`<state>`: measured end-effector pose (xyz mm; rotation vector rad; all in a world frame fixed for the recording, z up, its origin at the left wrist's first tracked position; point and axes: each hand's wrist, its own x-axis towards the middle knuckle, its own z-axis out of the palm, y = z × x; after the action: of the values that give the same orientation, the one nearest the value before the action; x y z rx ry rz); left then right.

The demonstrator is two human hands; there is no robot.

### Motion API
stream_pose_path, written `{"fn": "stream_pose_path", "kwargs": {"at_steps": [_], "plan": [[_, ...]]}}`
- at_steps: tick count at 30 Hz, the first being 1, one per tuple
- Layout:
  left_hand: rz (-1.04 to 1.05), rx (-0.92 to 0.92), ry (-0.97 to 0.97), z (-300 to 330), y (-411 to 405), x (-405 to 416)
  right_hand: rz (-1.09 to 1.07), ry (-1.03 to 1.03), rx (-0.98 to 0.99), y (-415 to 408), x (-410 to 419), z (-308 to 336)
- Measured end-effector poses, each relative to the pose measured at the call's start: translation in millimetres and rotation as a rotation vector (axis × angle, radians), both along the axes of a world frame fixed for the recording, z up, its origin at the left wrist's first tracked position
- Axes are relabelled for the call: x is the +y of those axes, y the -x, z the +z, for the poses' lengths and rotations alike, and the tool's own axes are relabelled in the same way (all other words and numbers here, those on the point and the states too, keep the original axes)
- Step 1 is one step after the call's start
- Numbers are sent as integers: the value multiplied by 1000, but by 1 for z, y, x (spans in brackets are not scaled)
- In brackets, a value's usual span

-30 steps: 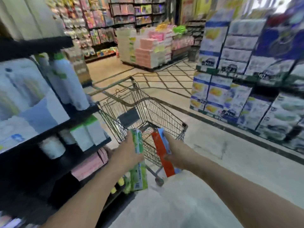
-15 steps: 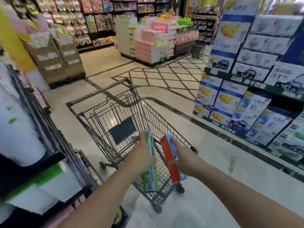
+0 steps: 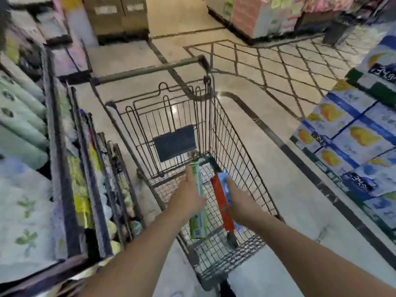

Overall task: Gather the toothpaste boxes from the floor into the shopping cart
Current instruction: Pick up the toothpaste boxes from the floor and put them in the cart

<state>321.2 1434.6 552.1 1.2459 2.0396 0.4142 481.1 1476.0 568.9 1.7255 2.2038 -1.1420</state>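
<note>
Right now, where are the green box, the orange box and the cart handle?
green box (image 3: 199, 224), head view, lower part below the left hand.
orange box (image 3: 222, 202), head view, orange side face.
cart handle (image 3: 150, 70), head view, middle of the bar.

Pretty soft overall: shelves at the left are smeared by motion blur, edges are warped, glare is seen on the floor.

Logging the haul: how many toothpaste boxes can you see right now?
2. A green box in the left hand and an orange-blue box in the right hand, both held over the cart. Any left on the floor are out of view.
</note>
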Motion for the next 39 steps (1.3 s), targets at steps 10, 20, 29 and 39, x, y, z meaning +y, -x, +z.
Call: {"fn": "stream_pose_path", "kwargs": {"at_steps": [10, 20, 29, 39], "plan": [[217, 2, 299, -156, -43, 1, 82, 151, -161, -15, 37, -158], [351, 111, 578, -278, -71, -17, 190, 298, -242, 4, 8, -290], [485, 94, 581, -316, -90, -21, 302, 334, -203, 2, -10, -334], [383, -19, 590, -254, -60, -4, 461, 393, -178, -6, 27, -257]]}}
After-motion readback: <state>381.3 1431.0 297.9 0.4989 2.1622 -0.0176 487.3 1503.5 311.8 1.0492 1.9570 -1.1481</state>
